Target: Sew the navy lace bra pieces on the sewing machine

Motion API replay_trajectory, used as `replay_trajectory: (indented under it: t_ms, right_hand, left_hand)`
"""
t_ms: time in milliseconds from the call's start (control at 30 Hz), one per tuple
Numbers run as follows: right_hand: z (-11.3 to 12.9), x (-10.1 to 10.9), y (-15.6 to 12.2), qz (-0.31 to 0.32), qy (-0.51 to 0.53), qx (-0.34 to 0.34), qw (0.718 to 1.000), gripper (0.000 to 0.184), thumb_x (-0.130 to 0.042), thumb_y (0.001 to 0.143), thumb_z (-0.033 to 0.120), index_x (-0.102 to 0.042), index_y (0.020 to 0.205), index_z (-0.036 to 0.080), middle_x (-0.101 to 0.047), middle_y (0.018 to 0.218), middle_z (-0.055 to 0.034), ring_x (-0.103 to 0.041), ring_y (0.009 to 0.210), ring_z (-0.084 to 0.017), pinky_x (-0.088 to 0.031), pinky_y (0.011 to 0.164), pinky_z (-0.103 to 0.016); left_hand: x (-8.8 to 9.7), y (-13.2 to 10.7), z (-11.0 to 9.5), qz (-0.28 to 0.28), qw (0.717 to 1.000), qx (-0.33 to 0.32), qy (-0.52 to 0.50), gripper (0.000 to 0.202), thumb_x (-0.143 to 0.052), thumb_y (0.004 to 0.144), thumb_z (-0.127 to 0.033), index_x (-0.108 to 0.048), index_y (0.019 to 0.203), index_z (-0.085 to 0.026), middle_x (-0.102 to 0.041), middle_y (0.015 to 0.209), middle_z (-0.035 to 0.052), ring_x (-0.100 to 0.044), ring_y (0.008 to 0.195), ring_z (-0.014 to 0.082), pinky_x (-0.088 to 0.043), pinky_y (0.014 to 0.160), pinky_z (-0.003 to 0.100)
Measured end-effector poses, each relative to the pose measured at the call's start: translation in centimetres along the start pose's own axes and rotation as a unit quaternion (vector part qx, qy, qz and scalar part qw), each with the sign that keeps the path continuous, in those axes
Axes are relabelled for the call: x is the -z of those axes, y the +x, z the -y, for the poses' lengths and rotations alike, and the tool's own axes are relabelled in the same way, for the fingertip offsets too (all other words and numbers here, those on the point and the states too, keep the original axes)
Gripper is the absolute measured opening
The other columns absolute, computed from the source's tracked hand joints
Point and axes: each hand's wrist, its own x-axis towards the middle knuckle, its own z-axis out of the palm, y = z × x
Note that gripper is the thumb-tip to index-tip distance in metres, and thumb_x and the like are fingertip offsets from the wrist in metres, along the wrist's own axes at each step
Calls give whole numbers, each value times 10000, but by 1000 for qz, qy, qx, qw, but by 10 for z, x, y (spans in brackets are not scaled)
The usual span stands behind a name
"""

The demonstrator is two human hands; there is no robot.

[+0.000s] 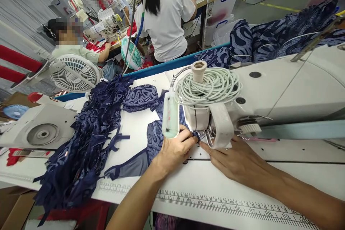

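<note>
At the sewing machine [221,122], my left hand [178,147] is closed, thumb and fingers pinching the edge of a navy patterned garment piece [155,140] beside the presser foot. The piece trails left across the white table, with a sheer navy panel [132,165] at its end. My right hand [229,158] lies low by the needle area, fingers stretched out, the index fingertip touching the fabric edge. The machine head hides part of this hand. A small lit lamp [170,116] hangs just above my left hand.
A long heap of navy pieces [83,143] covers the table's left, with a folded patterned stack [141,97] nearby. Coiled pale cord [207,86] sits on the machine. A printed ruler [210,203] runs along the front edge. Behind are a white fan [75,73] and several people.
</note>
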Motion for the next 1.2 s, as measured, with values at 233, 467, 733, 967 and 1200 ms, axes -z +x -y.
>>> replay_trajectory:
  t_ms: [233,467,733,967,1200]
  right_hand:
    - [-2,-2,-2,3,-20,7,1000,350,-440,965,132,-651,1244,150,-683,747,-62,-571,807,-251,-414,740,-413]
    - [-3,1,0,3,9,5,1000,367,-420,984,144,-651,1265,187,-713,794,-57,-574,776,-234,-438,703,-386]
    - [-3,0,0,10,25,-8,1000,340,-418,993,132,-666,1220,184,-728,821,-59,-593,821,-235,-437,780,-412]
    - [-4,-1,-1,-8,24,2,1000,332,-430,984,137,-656,1227,152,-738,875,-72,-609,891,-260,-436,824,-427]
    - [-4,0,-1,4,35,-10,999,332,-411,985,123,-668,1192,160,-718,780,-45,-587,793,-236,-403,764,-401]
  left_hand:
    - [-3,2,-1,0,995,58,-75,191,-481,938,-156,-664,905,-200,-655,887,65,-602,909,218,-442,813,325]
    - [-1,5,-1,4,988,105,-116,229,-466,976,-215,-675,882,-207,-637,814,27,-580,819,189,-430,836,327]
    - [1,7,-3,-4,986,98,-134,226,-470,981,-202,-655,851,-199,-653,874,35,-581,883,189,-422,871,324]
    - [-4,5,-1,-9,979,128,-161,226,-463,980,-197,-650,853,-192,-626,833,25,-575,841,173,-428,832,309]
    - [-4,4,-1,-27,986,88,-137,215,-476,992,-201,-656,875,-179,-626,822,35,-577,868,183,-424,844,311]
